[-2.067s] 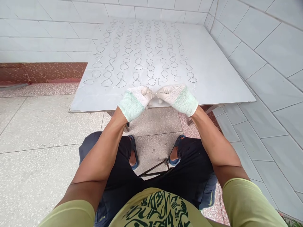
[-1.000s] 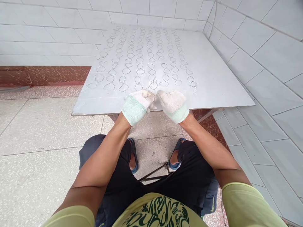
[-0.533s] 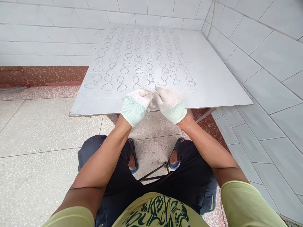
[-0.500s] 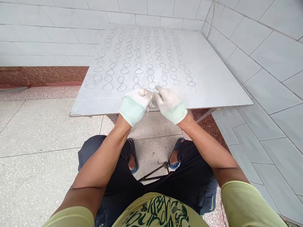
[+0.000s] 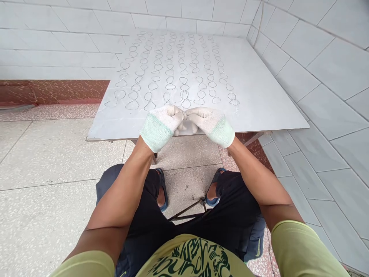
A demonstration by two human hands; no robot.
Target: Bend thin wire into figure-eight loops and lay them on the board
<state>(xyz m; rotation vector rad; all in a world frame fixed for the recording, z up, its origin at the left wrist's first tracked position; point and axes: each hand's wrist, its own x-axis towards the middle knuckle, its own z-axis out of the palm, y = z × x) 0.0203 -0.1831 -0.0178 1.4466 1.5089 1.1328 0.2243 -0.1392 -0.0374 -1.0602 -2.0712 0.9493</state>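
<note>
My left hand, in a white glove with a pale green cuff, is closed in a pinch at the table's near edge. My right hand, gloved the same way, pinches too, its fingertips meeting those of the left. Whatever lies between the fingertips is too small to make out. Just beyond them, dark thin figure-eight loops, like wire or thread, overlap on the white tabletop. One more twisted loop lies left of my left hand, and another loop is to the right of my right hand.
Several columns of similar loops run back toward the tiled wall. A second tiled wall borders the table on the right. Below the table edge are my feet in blue sandals and a dark metal bar on the speckled floor.
My left hand has shifted slightly left and my right hand slightly right, with wrists farther apart. Right thumb and fingers have come together at the left fingertips. The view has shifted slightly.
</note>
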